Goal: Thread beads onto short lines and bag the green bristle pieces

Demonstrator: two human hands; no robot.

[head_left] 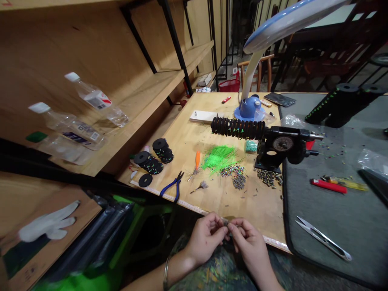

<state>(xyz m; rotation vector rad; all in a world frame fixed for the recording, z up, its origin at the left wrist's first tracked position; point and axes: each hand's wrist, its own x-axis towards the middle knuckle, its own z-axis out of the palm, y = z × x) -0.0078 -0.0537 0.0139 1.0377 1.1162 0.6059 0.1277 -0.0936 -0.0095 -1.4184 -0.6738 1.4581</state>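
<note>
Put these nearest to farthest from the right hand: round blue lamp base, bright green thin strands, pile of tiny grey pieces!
1. Tiny grey pieces, just ahead.
2. Bright green strands, farther back, left.
3. Blue lamp base, farthest back.

Two bare hands drawn close together, low in view, fingertips nearly meeting.
Bare left hand (206,236): thumb reaching inward, fingers curled, tips pinched; bare left forearm (178,266) slanting up from lower left. Bare right hand (247,239): thumb angled up and inward, index finger bent, tips likewise pinched; bare right forearm (268,277) rising from the bottom edge. Thumb tips side by side.
</note>
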